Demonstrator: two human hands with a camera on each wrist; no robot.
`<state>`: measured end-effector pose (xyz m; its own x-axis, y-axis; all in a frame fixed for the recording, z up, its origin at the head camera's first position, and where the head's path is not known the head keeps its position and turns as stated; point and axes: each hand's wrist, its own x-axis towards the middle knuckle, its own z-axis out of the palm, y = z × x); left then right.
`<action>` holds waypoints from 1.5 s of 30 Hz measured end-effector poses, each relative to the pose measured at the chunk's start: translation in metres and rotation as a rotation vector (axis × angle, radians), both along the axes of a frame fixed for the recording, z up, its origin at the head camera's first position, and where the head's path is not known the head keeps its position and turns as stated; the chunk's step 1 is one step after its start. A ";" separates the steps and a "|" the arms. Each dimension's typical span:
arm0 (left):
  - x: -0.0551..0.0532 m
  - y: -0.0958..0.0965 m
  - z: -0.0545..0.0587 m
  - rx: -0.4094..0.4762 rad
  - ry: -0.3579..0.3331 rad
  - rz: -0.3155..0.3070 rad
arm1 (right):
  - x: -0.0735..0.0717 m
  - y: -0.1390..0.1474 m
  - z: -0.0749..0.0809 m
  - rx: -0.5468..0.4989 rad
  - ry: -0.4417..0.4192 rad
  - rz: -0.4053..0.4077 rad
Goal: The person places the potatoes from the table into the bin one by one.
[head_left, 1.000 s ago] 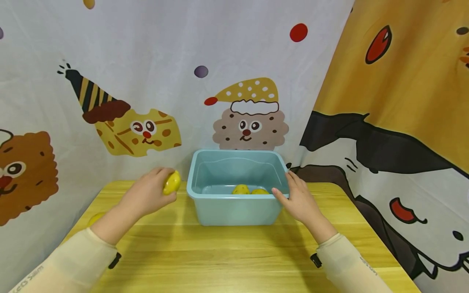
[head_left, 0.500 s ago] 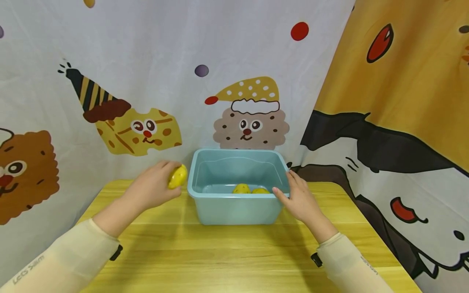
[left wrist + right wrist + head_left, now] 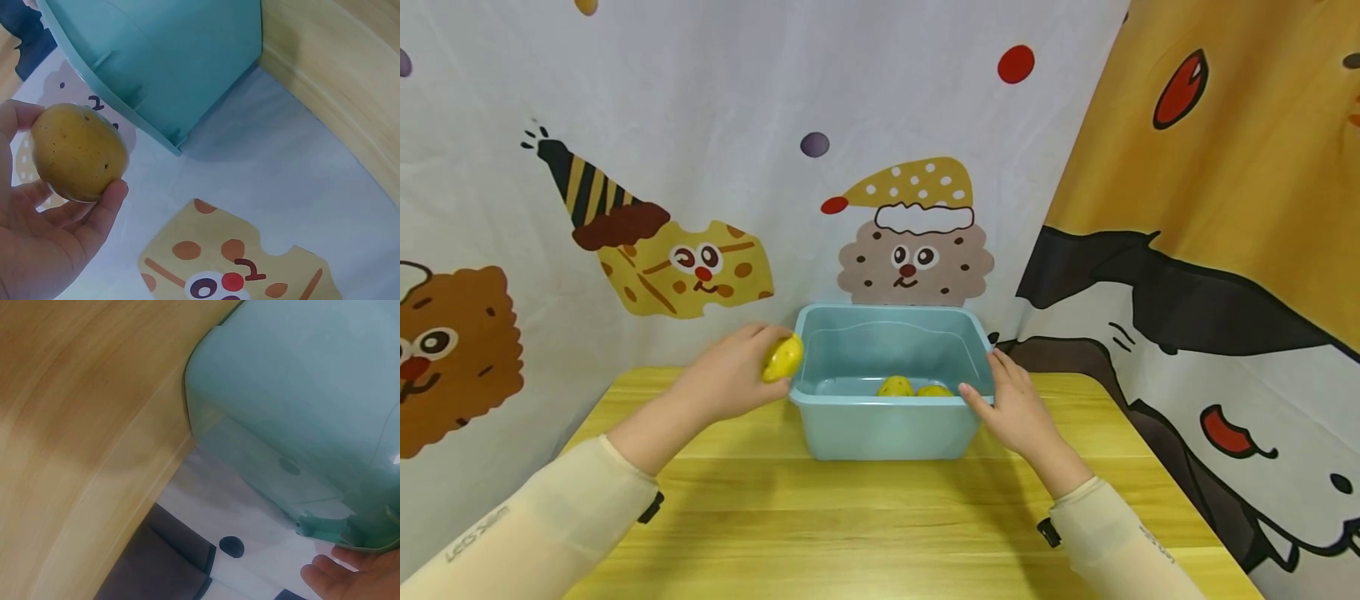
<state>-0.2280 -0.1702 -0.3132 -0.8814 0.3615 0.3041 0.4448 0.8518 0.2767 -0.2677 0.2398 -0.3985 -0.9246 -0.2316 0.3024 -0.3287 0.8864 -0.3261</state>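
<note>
Biggest thing by far was the pale fabric backdrop, covered in cartoon snacks, with a loud orange and black print off to the right. In front of it sat a wood-grain tabletop, yellowish in the head view.

Next size down, a light blue-green plastic bin stood upright toward the far edge, roughly in the middle. Pretty deep thing, smooth walls, rolled rim. You could see two potatoes in it, on the floor of the bin near the front wall and a bit right of centre, though that wall hid their lower parts, so I couldn't tell if they touched each other.

Two cream sleeves reached in from the bottom corners. The left hand had its grip pinching a potato between thumb and fingers, right by the bin's left rim; honestly couldn't tell if any of it was over the edge. The right hand had its grip spread, fingers on the right rim and thumb at the near right corner.

As for the spuds, the held potato looked brownish with dark pits up close, and the left potato in the bin showed more than the right potato.
</note>
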 end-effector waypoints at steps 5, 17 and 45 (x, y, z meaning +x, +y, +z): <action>-0.002 0.003 0.004 0.003 -0.020 -0.018 | 0.000 0.000 0.000 -0.004 -0.002 -0.001; -0.009 0.007 0.015 -0.001 -0.071 -0.047 | 0.000 0.000 -0.001 -0.005 -0.005 -0.001; -0.037 0.026 0.025 -0.040 -0.258 -0.209 | 0.000 0.000 0.000 0.008 -0.011 0.002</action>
